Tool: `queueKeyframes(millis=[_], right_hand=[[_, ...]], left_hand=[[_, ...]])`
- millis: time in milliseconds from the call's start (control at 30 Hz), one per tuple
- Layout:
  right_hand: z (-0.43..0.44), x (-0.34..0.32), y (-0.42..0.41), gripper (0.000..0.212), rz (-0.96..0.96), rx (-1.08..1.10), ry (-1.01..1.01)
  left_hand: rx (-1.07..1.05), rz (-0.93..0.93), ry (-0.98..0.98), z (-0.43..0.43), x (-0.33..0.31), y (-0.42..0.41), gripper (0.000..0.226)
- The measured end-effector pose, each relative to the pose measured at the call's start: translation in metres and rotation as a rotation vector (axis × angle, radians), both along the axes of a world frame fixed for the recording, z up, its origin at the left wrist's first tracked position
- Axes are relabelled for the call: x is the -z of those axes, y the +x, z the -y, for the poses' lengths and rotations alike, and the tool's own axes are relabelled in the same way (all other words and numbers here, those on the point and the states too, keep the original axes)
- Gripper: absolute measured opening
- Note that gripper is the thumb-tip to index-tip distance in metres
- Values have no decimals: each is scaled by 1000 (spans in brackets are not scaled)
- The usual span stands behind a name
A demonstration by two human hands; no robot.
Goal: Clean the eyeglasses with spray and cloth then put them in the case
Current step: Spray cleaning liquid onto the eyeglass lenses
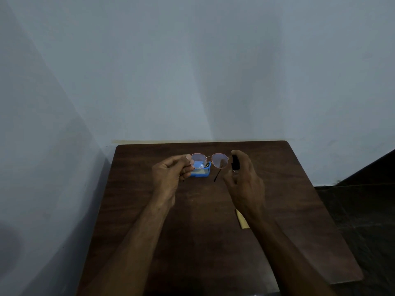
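Observation:
Round eyeglasses (209,160) with a thin pink metal frame hang above the dark wooden table (277,189). My left hand (171,171) pinches them at their left lens edge. One black-tipped temple arm hangs down below the right lens. My right hand (243,178) grips a small black spray bottle (235,162), its top level with the right lens and just to its right. Behind the glasses a blue case (201,173) lies open on the table, partly hidden by the left lens and my left fingers.
A flat tan piece (242,220), half hidden under my right forearm, lies on the table. A pale wall stands close behind and to the left. The table's right edge drops to a dark floor (363,210).

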State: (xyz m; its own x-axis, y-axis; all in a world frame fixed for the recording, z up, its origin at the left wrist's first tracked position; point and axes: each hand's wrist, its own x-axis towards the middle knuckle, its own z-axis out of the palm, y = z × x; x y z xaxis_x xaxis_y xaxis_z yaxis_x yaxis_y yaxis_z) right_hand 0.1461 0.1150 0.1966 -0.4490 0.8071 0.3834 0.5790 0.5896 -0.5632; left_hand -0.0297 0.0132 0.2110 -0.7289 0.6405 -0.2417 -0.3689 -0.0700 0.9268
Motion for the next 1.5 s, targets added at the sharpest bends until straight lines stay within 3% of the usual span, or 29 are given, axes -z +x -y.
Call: queueKeyframes(millis=[800, 1000, 1300, 1500], right_hand=[[-11, 8, 9, 49, -18, -79, -67], [-16, 10, 14, 62, -116, -6, -119], [-50, 66, 34, 26, -193, 65, -259], [-83, 94, 38, 12, -146, -34, -300]], left_hand=[[3, 17, -63, -9, 7, 10, 20], [-8, 18, -72, -14, 10, 12, 20], [-43, 60, -46, -24, 13, 15, 13], [-86, 66, -58, -34, 10, 26, 11]])
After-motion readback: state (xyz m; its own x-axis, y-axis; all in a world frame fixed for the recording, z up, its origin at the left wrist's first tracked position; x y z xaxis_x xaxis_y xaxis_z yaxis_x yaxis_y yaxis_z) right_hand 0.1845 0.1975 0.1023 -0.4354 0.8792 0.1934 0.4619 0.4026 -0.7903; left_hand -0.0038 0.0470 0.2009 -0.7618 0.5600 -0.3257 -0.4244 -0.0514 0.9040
